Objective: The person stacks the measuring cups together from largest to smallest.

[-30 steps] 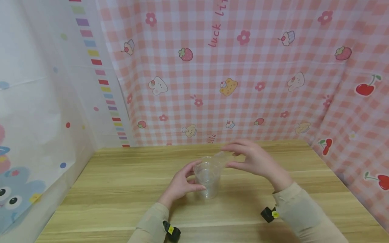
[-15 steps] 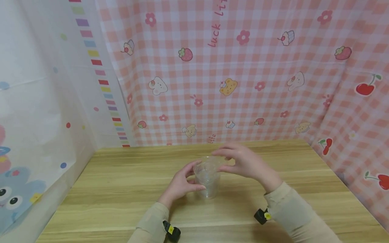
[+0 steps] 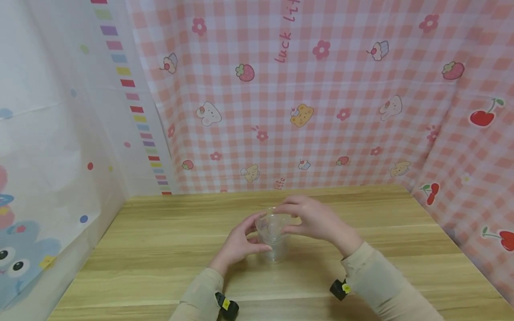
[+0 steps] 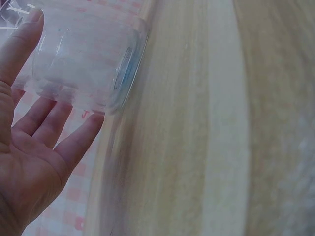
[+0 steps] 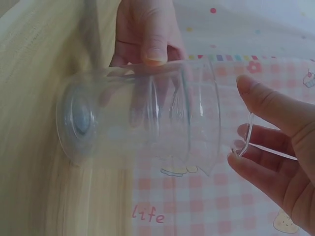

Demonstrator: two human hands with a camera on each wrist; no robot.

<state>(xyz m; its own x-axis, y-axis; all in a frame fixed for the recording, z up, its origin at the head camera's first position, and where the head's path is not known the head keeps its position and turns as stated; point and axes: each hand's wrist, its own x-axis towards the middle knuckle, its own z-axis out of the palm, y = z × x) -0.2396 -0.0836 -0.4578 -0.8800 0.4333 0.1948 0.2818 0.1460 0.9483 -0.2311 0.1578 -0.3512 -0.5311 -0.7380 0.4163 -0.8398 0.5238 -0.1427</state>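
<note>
A clear plastic cup stands upright at the middle of the wooden table. My left hand holds it from the left, thumb on the near side and fingers round behind, as the right wrist view also shows. Above the cup's mouth, my right hand pinches a second clear, cup-like plastic piece by its rim, between thumb and fingertips. The lower part of this piece sits inside the cup's mouth. Seen from the left wrist, the cup lies between thumb and fingers.
A pink checked cloth hangs behind the table's back edge. White cloth with coloured dots hangs on the left, and a cherry-print cloth on the right. Black wrist cameras sit on both sleeves.
My right hand has moved left and a little down, bringing the clear piece from beside the rim into the cup's mouth. The left hand and the cup have stayed in place.
</note>
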